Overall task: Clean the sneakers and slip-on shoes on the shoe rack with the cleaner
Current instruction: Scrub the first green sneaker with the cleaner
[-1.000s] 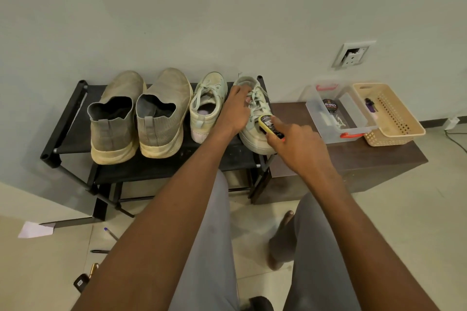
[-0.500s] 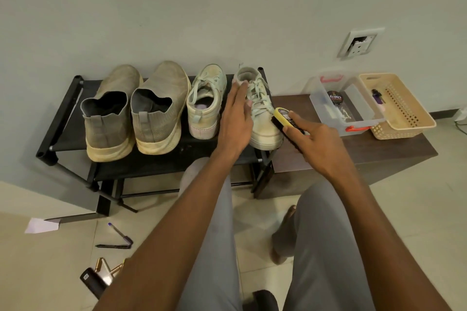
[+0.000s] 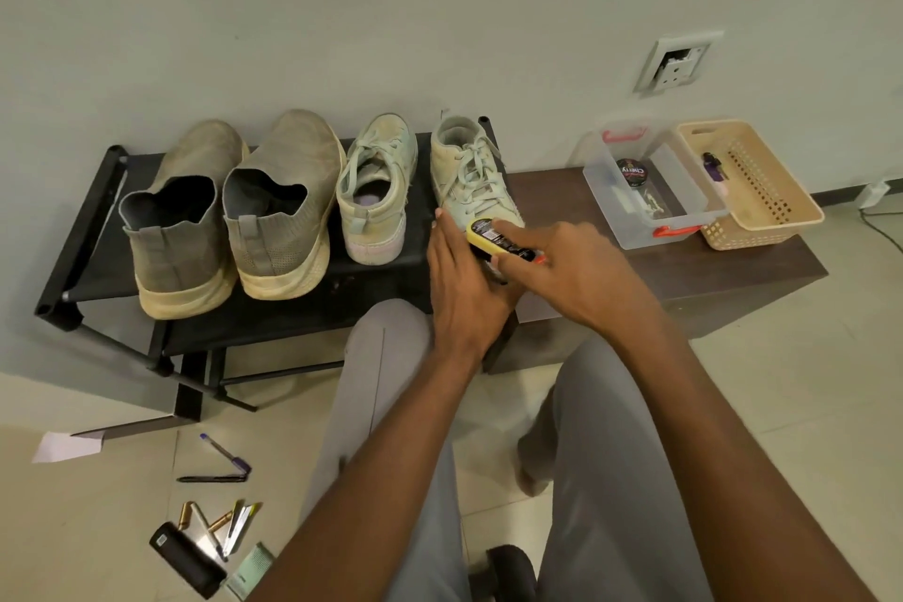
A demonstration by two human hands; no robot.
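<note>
Two slip-ons [image 3: 229, 215], two sneakers [image 3: 425, 188], one cleaner [image 3: 498, 242].

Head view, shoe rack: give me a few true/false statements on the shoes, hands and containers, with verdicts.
1. Four shoes stand on the black shoe rack. True.
2. The right hand holds the yellow-and-black cleaner at the right lace-up sneaker. True.
3. The left hand grips a grey slip-on shoe. False: it lies at the right lace-up sneaker's heel.
4. The round tin lies in the beige basket. False: it is in the clear plastic box.
5. Pens lie on the floor. True.
</note>
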